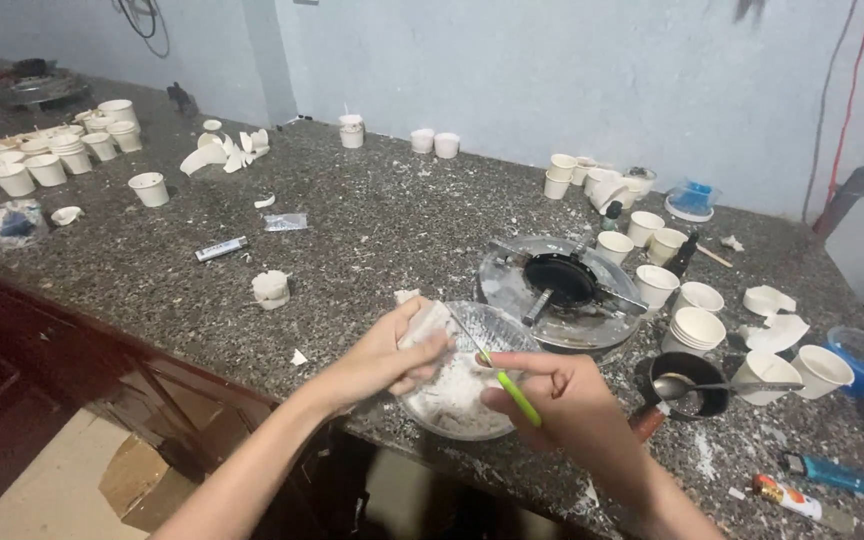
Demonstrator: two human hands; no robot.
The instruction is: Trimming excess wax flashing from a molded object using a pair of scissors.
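Over the clear bowl [472, 400] of white shreds at the near edge of the speckled tabletop [372, 220], the left hand [387, 355] pinches a piece of white paper cup [424, 325], its grip closed on it. Just beside it, the right hand [562, 395] has its grip closed through green-handled scissors [497, 368], whose blades reach up to the piece's right edge

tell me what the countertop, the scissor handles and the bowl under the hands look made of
Countertop: speckled grey stone, likely granite, dull finish. Scissors: bright green smooth handles, probably plastic. Bowl: clear, see-through wall with glints, glass or plastic, cannot tell which.
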